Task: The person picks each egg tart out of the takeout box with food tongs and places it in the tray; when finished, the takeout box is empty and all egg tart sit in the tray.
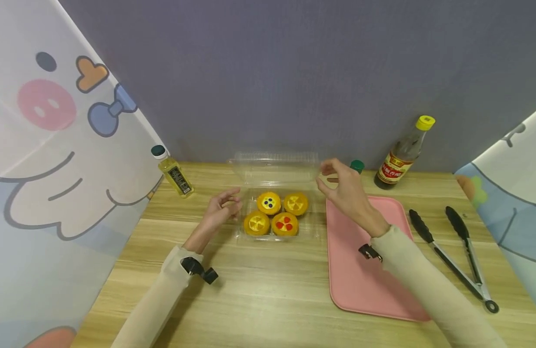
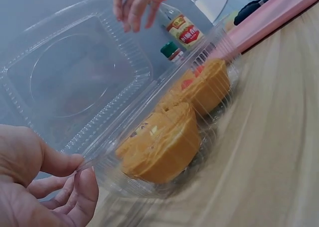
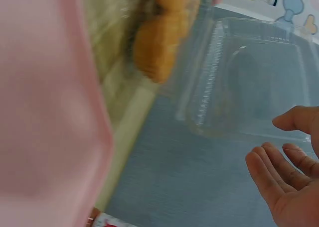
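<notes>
A clear plastic clamshell box (image 1: 313, 227) stands on the table with its lid (image 1: 276, 169) raised at the back. Inside sit several toy egg tarts (image 1: 285, 224), some topped with red or dark blue pieces. My left hand (image 1: 222, 205) is at the box's left side; in the left wrist view its thumb and finger pinch the thin plastic edge. Beside the lid's right edge is my right hand (image 1: 346, 186), thumb and fingers apart with nothing between them. In the right wrist view that hand (image 3: 291, 172) appears close to the lid, and whether it touches cannot be told.
A pink tray (image 1: 359, 275) lies right of the box, partly under the right forearm. Black-tipped tongs (image 1: 459, 270) rest farther right. A yellow-capped sauce bottle (image 1: 396, 162) and a green-capped container (image 1: 357, 166) stand behind the tray; an oil bottle (image 1: 176, 174) is at the left.
</notes>
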A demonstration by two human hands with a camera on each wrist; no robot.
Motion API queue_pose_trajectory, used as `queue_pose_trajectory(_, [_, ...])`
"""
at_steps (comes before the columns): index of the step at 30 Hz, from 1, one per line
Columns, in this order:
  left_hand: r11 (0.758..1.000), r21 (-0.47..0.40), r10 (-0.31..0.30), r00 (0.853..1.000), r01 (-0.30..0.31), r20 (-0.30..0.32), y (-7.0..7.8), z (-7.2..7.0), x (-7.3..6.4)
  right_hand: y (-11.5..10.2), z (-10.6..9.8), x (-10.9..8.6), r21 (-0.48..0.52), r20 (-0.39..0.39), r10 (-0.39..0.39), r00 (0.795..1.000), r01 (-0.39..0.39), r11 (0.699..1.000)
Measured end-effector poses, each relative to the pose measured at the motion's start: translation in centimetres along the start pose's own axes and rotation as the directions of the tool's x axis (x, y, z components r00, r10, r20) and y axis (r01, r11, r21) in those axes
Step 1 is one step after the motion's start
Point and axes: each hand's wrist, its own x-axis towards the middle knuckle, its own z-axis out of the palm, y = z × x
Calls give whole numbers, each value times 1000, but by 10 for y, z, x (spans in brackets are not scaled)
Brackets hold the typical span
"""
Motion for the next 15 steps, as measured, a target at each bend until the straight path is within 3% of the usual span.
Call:
queue_pose_trajectory(5, [1000, 14, -12, 1000, 12, 14, -3, -1, -9, 12, 9, -6, 46, 104, 110, 989, -115, 992])
queue_pose_trajectory(15, [1000, 18, -8, 999, 7, 34, -6, -4, -31, 21, 19, -24, 83, 167, 132, 977, -147, 986])
